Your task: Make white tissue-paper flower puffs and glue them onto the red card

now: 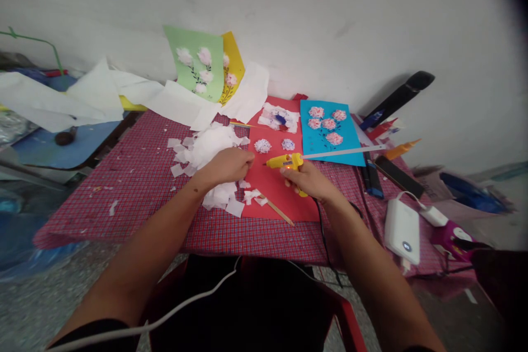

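Note:
My right hand is closed round a yellow glue gun, its nozzle pointing left over a red sheet of paper. My left hand has its fingers pinched together at the red sheet's left edge, beside a heap of white tissue scraps; what it pinches is hidden. Two small white paper flowers lie on the red sheet just beyond the nozzle. A thin wooden stick lies near the sheet's front edge.
A blue card with pink flowers lies at the right, a white strip across it. Green and yellow cards lean on the wall. A white power bank, phone and glue bottles sit on the checked cloth.

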A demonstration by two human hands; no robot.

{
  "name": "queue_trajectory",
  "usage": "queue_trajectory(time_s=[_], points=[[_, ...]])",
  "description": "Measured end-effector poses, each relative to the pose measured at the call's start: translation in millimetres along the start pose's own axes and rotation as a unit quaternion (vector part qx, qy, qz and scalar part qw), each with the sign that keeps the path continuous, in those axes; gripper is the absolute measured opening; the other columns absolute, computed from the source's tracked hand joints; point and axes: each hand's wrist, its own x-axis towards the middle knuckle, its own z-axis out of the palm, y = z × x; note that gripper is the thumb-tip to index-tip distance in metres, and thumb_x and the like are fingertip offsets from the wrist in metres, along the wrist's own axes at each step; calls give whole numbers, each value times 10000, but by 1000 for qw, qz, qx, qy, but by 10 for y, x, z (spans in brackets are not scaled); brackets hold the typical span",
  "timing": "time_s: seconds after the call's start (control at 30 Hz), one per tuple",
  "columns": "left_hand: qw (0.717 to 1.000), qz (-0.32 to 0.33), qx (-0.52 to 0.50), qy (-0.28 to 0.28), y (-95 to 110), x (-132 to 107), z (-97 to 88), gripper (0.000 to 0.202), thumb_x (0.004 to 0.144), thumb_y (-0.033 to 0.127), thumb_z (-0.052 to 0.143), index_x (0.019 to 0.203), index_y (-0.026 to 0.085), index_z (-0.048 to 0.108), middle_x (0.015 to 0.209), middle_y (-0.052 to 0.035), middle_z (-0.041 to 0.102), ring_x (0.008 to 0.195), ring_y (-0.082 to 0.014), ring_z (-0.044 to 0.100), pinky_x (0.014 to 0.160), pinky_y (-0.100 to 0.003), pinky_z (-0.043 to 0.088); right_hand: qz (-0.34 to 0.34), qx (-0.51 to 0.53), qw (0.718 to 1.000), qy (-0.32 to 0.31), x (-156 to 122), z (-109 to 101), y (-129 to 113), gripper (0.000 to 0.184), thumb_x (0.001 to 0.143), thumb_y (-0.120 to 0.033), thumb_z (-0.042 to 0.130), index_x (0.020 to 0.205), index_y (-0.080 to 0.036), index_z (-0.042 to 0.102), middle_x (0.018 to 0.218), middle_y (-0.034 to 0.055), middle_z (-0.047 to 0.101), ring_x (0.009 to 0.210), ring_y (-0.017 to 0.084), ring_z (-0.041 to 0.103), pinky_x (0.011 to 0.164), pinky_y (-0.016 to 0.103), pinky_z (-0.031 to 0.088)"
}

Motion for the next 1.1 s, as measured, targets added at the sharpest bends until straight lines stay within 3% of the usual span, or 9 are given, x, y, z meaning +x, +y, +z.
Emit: queue_trajectory(time_s=[0.83,1.1], points=[[1000,4,-1,4,-27,14,28,223,894,199,436,828,198,649,799,-55,695,696,-181,574,618,-322,323,-1,-1,1000,-4,-54,15,-107,394,876,-540,626,698,-195,564,591,8,588,448,113,509,435,244,408],[1000,1,-3,-2,-7,4,-3,238,897,200,432,834,202,661,811,-63,701,707,-199,581,630,-327,341,3,9,1000,-12,-11,-16,-17,408,883,-558,629,732,-179,621,613,26,633,445,116,520,420,238,400]])
